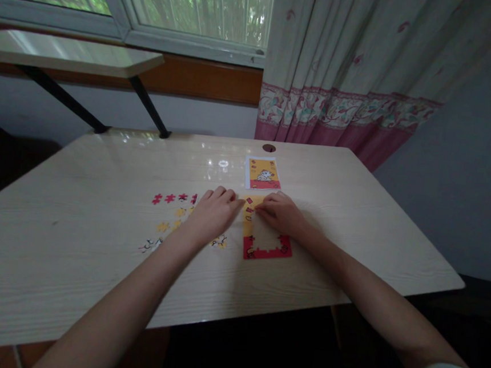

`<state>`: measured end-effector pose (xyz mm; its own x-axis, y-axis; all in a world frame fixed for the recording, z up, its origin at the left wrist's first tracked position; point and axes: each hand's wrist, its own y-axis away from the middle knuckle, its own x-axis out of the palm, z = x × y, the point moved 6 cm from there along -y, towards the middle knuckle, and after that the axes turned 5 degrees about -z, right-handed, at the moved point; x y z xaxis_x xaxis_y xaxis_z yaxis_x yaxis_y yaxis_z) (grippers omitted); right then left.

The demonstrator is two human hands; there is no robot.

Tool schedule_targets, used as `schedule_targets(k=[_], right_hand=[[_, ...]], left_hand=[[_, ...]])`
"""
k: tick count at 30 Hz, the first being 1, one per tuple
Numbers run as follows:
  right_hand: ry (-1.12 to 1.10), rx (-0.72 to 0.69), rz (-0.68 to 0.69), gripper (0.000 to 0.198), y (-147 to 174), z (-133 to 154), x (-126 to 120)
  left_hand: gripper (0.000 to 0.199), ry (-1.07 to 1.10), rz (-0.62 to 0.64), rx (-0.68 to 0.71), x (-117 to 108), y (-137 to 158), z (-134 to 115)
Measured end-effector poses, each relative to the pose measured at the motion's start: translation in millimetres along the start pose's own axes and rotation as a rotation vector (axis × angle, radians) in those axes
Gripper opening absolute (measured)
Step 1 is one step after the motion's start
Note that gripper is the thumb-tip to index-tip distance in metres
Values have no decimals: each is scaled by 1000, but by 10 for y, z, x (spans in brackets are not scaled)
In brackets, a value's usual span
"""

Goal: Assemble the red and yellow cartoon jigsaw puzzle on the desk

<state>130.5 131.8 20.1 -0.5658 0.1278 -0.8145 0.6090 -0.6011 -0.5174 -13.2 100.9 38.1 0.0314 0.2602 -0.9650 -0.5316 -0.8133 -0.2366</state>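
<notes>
A partly assembled jigsaw puzzle lies on the table, with a yellow upper border, a red lower border and bare tabletop in its middle. My left hand is closed at the puzzle's left edge, its fingertips touching or almost touching the yellow border; anything in them is hidden. Over the upper part of the puzzle, my right hand is pinched, apparently on a small puzzle piece beside the left border. Just beyond sits a reference picture of a white animal on yellow and red.
Left of my left arm lie loose puzzle pieces: red ones in a row, yellow ones, and white-and-black ones. My forearm covers some. A raised shelf stands at the table's back left. A cable hole is near the back edge.
</notes>
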Motion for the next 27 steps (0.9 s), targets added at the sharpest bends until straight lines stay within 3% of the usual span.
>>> schedule_targets(k=[7,20,27], right_hand=[[3,-4,0,17,-17,14,-14],[-44,89,-12,12,-6,-60,56],[-149,149,-104,3,-25,-59,-11]], left_hand=[[29,4,-20,-23,59,25,125],[27,89,-39,0,50,-21,-148],[23,309,-89,-88,90,-69,-87]])
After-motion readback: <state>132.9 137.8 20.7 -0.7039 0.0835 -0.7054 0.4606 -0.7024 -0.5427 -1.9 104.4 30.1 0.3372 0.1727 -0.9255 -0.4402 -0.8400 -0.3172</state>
